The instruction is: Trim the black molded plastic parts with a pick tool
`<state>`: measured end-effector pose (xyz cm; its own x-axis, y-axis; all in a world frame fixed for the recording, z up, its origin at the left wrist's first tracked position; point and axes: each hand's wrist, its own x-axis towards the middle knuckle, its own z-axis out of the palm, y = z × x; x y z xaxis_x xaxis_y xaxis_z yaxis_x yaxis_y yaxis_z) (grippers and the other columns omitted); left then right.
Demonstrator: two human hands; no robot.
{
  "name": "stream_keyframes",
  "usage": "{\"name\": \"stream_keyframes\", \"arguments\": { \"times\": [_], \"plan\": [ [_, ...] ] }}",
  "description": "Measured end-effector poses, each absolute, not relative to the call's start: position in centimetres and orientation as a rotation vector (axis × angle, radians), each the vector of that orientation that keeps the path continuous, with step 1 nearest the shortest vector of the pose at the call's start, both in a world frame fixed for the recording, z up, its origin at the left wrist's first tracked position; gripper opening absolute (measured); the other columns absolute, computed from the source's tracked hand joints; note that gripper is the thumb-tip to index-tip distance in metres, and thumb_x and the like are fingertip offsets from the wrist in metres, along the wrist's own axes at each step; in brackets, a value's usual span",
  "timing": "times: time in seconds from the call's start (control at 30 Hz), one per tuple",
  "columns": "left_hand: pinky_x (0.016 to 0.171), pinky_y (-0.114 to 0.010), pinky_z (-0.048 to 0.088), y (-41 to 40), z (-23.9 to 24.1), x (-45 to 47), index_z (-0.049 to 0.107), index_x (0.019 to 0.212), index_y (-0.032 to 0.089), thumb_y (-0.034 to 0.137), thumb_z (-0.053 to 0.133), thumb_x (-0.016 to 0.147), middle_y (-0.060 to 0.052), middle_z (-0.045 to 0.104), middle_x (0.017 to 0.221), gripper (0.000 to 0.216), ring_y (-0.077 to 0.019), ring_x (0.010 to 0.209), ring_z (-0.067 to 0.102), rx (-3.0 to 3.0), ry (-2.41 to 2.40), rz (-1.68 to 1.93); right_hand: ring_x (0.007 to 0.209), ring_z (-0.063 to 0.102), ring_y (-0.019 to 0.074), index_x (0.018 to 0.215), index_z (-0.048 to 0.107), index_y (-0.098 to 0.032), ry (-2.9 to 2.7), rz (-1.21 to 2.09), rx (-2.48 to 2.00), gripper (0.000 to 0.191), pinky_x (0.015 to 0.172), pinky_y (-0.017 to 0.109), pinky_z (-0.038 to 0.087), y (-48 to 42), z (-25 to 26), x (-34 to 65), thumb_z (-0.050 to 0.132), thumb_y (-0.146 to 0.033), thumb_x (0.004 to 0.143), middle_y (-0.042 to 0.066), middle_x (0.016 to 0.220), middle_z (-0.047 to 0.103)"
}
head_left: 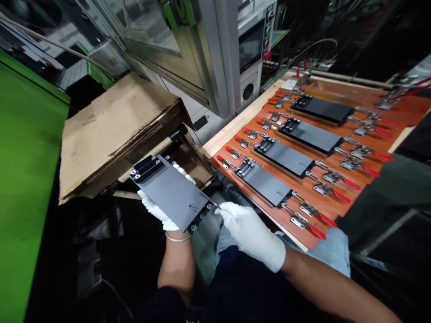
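Note:
My left hand (pixel 155 211), in a white glove, holds a flat grey rectangular panel (pixel 175 190) from below, its fingers wrapped round the far long edge. Black end pieces with round metal fittings sit at both short ends of the panel, which is tilted in the air. At its near right corner, my gloved right hand (pixel 251 233) is closed in a pinch on a thin metal tool (pixel 215 205). The tip of that tool meets the black end piece; its exact shape is too small to make out.
To the right, an orange board (pixel 296 215) carries several similar panels (pixel 267 181), flanked by red-handled toggle clamps (pixel 318 231). A cardboard stack (pixel 114 130) lies at the left, beside a green surface (pixel 27 179). Behind stands a framed machine (pixel 215 58) with a control panel (pixel 252 45).

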<state>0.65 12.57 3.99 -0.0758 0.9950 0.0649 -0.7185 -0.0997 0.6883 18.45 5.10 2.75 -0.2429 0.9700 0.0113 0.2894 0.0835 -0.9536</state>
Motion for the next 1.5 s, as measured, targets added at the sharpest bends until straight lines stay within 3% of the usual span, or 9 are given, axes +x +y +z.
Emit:
{"name": "stream_keyframes", "arguments": {
  "times": [0.23,0.47,0.67,0.83,1.07,1.23,1.37,1.5],
  "plan": [
    [0.089,-0.045,0.053,12.8,3.7,0.4,0.069,0.118,0.026,0.082,0.043,0.082,-0.011,0.072,0.113,0.072,-0.0354,0.116,0.060,0.753,0.629,1.595,0.069,0.062,0.0163,0.078,0.060,-0.019,-1.827,1.175,-1.257,0.023,0.067,0.027,0.045,5.1,3.5,18.4,0.044,-0.012,0.093,0.003,0.078,0.068],
    [0.094,-0.050,0.055,12.8,3.4,0.0,0.069,0.119,0.037,0.080,0.044,0.082,-0.005,0.074,0.113,0.062,-0.0363,0.124,0.059,0.876,0.588,1.542,0.083,0.067,0.0185,0.084,0.063,-0.019,-1.746,1.131,-1.270,0.026,0.078,0.028,0.049,5.1,3.6,19.1,0.042,-0.018,0.098,0.006,0.089,0.071],
    [0.091,-0.049,0.056,12.9,3.4,0.0,0.069,0.116,0.036,0.081,0.045,0.081,-0.007,0.073,0.114,0.062,-0.0363,0.128,0.057,0.804,0.572,1.570,0.074,0.064,0.0180,0.083,0.060,-0.018,-1.963,1.036,-1.370,0.023,0.071,0.028,0.045,5.0,3.4,18.7,0.041,-0.014,0.095,0.005,0.081,0.068],
    [0.083,-0.053,0.057,12.9,3.0,-0.4,0.070,0.115,0.033,0.079,0.045,0.081,-0.011,0.072,0.116,0.062,-0.0387,0.121,0.059,0.714,0.592,1.558,0.073,0.061,0.0166,0.078,0.056,-0.019,-2.099,0.985,-1.252,0.018,0.068,0.026,0.040,5.1,3.0,19.6,0.046,-0.016,0.092,0.002,0.079,0.066],
    [0.084,-0.048,0.058,12.6,3.1,-0.1,0.070,0.115,0.036,0.075,0.052,0.082,-0.007,0.072,0.113,0.054,-0.0340,0.109,0.066,0.654,0.544,1.562,0.075,0.060,0.0149,0.081,0.057,-0.019,-1.991,1.027,-1.244,0.026,0.072,0.026,0.039,5.2,2.6,20.2,0.039,-0.022,0.099,0.001,0.079,0.065],
    [0.083,-0.046,0.057,12.7,3.3,0.1,0.069,0.115,0.037,0.075,0.057,0.080,-0.008,0.074,0.105,0.053,-0.0313,0.097,0.068,0.566,0.480,1.529,0.069,0.056,0.0149,0.076,0.055,-0.019,-2.114,0.912,-1.220,0.018,0.065,0.027,0.033,5.1,2.1,20.3,0.047,-0.019,0.091,0.000,0.073,0.061],
    [0.080,-0.042,0.058,12.7,3.7,0.4,0.069,0.114,0.034,0.078,0.052,0.080,-0.009,0.072,0.106,0.058,-0.0286,0.091,0.067,0.587,0.520,1.535,0.068,0.054,0.0138,0.072,0.052,-0.019,-1.960,1.079,-1.157,0.023,0.066,0.027,0.035,4.9,2.3,20.7,0.043,-0.019,0.093,0.000,0.071,0.058],
    [0.075,-0.041,0.058,12.7,4.5,0.9,0.069,0.113,0.036,0.078,0.050,0.081,-0.007,0.071,0.107,0.056,-0.0278,0.085,0.066,0.624,0.535,1.532,0.064,0.054,0.0141,0.083,0.060,-0.019,-1.710,1.402,-1.076,0.026,0.067,0.027,0.040,4.8,2.5,20.0,0.039,-0.024,0.098,0.000,0.069,0.057]
  ]
}}
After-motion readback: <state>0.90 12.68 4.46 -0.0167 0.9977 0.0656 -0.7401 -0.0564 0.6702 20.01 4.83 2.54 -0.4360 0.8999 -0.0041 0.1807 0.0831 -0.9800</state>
